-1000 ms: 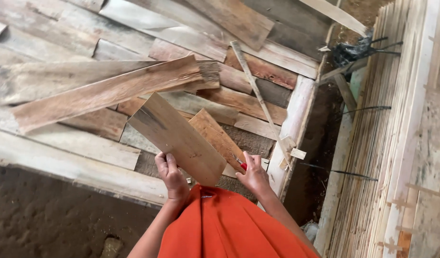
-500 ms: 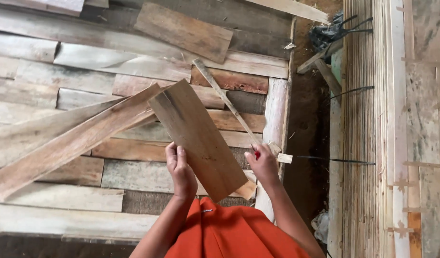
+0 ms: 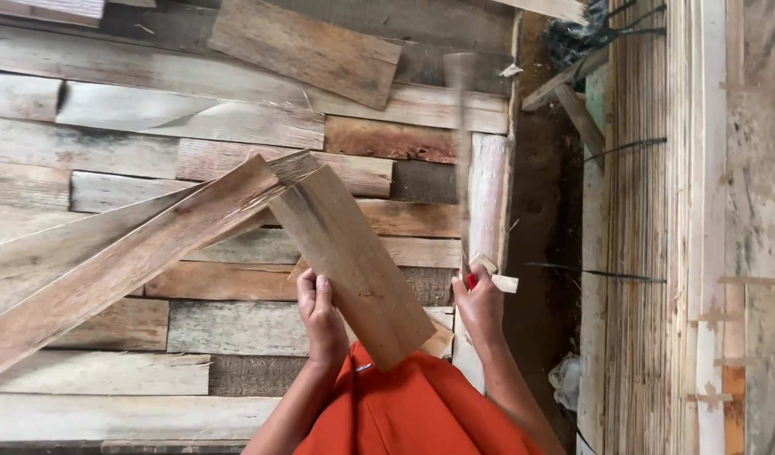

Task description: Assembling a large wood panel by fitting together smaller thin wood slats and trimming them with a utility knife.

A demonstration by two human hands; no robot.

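- The left hand [image 3: 320, 316] has its grip wrapped around the near left edge of a short wooden board [image 3: 354, 261], which tilts up and away over the plank pile [image 3: 194, 126].
- The right hand [image 3: 480, 307] is clenched on a thin blurred stick [image 3: 462, 152], just right of the board.
- An orange garment [image 3: 404, 413] lies under the board's near end.

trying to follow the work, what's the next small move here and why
Probably slide the left hand lower on the plank before striking. It grips the tilted plank's near edge above the stacked boards, while the right hand holds a blurred, red-handled thin tool raised beside it, so the fingers look exposed.
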